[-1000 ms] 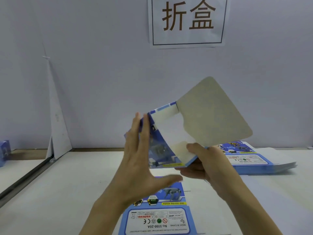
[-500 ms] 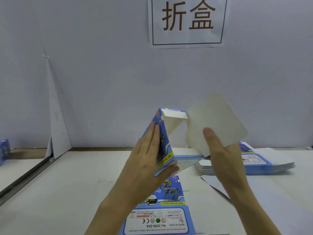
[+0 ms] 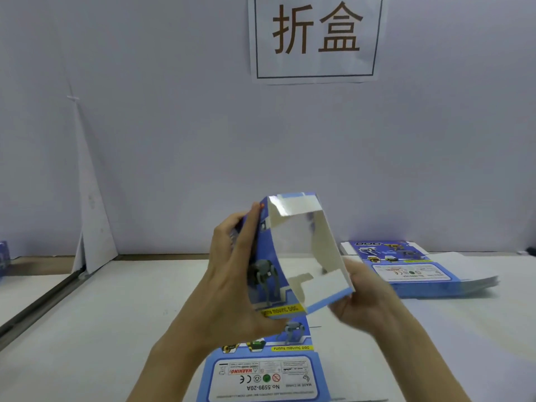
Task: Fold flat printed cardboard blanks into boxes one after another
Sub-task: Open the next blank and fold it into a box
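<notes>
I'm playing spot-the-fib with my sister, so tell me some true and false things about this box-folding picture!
The blue printed cardboard box is held above the white table. True.
Only one hand holds it. False: the left hand and right hand both hold it.
A stack of flat blue cardboard blanks lies on the table's right. True.
The white paper wall sign has green writing. False: it is brown.
The box's near end is closed. False: it is open.

A: Views?
B: One. Head-worn, wide-angle.
A: Facing?
B: Forward and down over the flat white surface [image 3: 116,314], square to the pale grey wall [image 3: 174,155]. Close below lens: left hand [image 3: 229,285], right hand [image 3: 368,300], centre frame.
</notes>
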Available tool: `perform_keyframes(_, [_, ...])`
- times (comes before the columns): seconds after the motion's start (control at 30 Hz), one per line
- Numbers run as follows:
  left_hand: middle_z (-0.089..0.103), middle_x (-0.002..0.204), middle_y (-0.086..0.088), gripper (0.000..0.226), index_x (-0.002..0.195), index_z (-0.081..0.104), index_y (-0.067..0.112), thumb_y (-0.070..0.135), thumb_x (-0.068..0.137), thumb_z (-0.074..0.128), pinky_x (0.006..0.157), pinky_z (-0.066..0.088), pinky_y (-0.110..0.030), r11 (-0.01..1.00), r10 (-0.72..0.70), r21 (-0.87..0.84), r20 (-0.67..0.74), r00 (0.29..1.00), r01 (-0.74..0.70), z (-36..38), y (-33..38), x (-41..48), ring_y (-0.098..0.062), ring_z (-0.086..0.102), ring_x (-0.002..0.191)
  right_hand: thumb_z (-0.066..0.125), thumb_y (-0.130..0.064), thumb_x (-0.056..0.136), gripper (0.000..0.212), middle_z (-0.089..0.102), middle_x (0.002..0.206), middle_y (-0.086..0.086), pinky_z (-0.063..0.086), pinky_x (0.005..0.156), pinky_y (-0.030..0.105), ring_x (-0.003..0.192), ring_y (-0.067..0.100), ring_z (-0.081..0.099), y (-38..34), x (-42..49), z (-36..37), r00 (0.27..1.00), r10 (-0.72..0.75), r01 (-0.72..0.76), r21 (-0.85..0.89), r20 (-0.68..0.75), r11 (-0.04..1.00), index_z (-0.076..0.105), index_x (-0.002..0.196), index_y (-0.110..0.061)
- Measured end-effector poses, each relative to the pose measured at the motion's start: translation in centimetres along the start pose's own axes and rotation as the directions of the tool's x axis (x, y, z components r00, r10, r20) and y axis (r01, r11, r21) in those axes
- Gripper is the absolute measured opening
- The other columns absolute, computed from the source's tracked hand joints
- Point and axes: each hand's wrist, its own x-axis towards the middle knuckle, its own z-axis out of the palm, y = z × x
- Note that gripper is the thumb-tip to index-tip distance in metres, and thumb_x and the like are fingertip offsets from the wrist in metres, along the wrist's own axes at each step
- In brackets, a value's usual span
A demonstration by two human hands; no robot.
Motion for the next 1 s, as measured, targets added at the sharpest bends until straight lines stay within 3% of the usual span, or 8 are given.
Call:
perform_keyframes(0.1, [0.037, 0.130, -0.001, 0.130, 0.152, 0.020, 0.016, 0.087, 0.051, 0.061, 0.098, 0.047, -0.020, 0.995, -0.096, 0.017, 0.022, 0.995, 0.095, -0.4, 0.3, 0.1, -0.012, 0.039, 0.133, 0.070, -0.008, 0.052, 0.017, 0.063, 0.059, 0.009, 0.032, 0.025, 0.013, 0.032, 0.011, 0.052, 1.2, 0.4, 0.0, 0.986, 0.149, -0.147, -0.027, 0.074, 0.989, 0.073, 0.065, 0.002])
perform_keyframes(0.17, [0.021, 0.142, 0.001, 0.131, 0.153, -0.001, 0.031, 0.070, 0.053, 0.074, 0.094, 0.040, -0.004, 0.989, -0.014, 0.147, 0.028, 1.000, 0.009, -1.5, -0.1, -0.5, 0.005, 0.030, 0.132, 0.070, -0.010, 0.067, 0.011, 0.064, 0.059, 0.009, 0.034, 0.025, 0.013, 0.033, 0.010, 0.053, 0.9, 0.7, 0.2, 0.999, 0.036, -0.036, -0.050, 0.010, 0.998, 0.072, 0.072, 0.000])
perform_keyframes(0.23, [0.017, 0.144, 0.007, 0.131, 0.151, -0.004, 0.041, 0.069, 0.050, 0.075, 0.098, 0.042, -0.012, 0.981, -0.069, 0.185, 0.010, 0.998, 0.066, -2.6, -0.6, -1.0, 0.001, 0.030, 0.134, 0.064, -0.015, 0.085, 0.013, 0.068, 0.064, 0.006, 0.044, 0.033, 0.016, 0.043, 0.010, 0.060, 0.3, 1.0, 0.0, 0.977, -0.195, 0.189, -0.076, -0.081, 0.979, 0.068, 0.089, -0.003])
perform_keyframes(0.43, [0.018, 0.139, 0.015, 0.123, 0.144, -0.003, 0.057, 0.069, 0.047, 0.072, 0.096, 0.051, -0.036, 0.974, -0.105, 0.202, 0.016, 0.994, 0.100, -2.7, 0.1, -1.0, -0.008, 0.036, 0.131, 0.060, -0.017, 0.093, 0.025, 0.071, 0.092, -0.007, 0.053, 0.048, 0.027, 0.070, 0.007, 0.067, -1.0, 0.4, -1.1, 0.674, -0.739, 0.657, -0.472, 0.017, 0.588, 0.067, 0.115, -0.028])
perform_keyframes(0.67, [0.019, 0.138, 0.011, 0.123, 0.148, 0.000, 0.050, 0.071, 0.049, 0.070, 0.097, 0.050, -0.037, 0.967, -0.104, 0.237, 0.018, 0.994, 0.097, -2.2, 0.3, -1.0, -0.013, 0.036, 0.131, 0.060, -0.017, 0.093, 0.029, 0.071, 0.100, -0.020, 0.053, 0.065, 0.019, 0.081, -0.003, 0.064, -0.8, 0.2, -1.0, 0.417, -0.901, 0.775, -0.566, 0.123, 0.282, 0.064, 0.113, -0.038])
perform_keyframes(0.8, [0.019, 0.136, 0.012, 0.123, 0.147, -0.001, 0.050, 0.075, 0.049, 0.068, 0.102, 0.041, -0.033, 0.935, -0.096, 0.342, 0.003, 0.995, 0.089, -1.4, 0.3, -1.2, -0.012, 0.035, 0.128, 0.055, -0.010, 0.095, 0.030, 0.068, 0.091, -0.005, 0.041, 0.065, 0.008, 0.068, 0.000, 0.050, -0.4, 0.3, -1.1, 0.274, -0.929, 0.746, -0.664, 0.248, 0.043, 0.065, 0.113, -0.032])
perform_keyframes(0.87, [0.019, 0.136, 0.010, 0.122, 0.148, 0.002, 0.047, 0.074, 0.050, 0.070, 0.104, 0.041, -0.050, 0.920, -0.083, 0.383, -0.008, 0.997, 0.079, -0.7, 0.4, -1.1, -0.019, 0.034, 0.128, 0.056, -0.020, 0.095, 0.025, 0.072, 0.089, -0.012, 0.047, 0.067, 0.011, 0.074, -0.002, 0.057, -0.5, 0.2, -0.9, 0.349, -0.916, 0.776, -0.609, 0.197, 0.165, 0.068, 0.107, -0.039])
perform_keyframes(1.0, [0.016, 0.136, 0.009, 0.121, 0.146, 0.002, 0.045, 0.069, 0.050, 0.072, 0.100, 0.041, -0.061, 0.915, -0.090, 0.392, -0.022, 0.996, 0.091, -0.1, 0.3, -1.0, -0.024, 0.030, 0.130, 0.047, -0.044, 0.090, 0.032, 0.074, 0.098, -0.009, 0.055, 0.063, 0.019, 0.083, 0.004, 0.068, -1.4, -0.3, -0.2, 0.718, -0.682, 0.695, -0.204, 0.139, 0.690, 0.078, 0.092, -0.035])
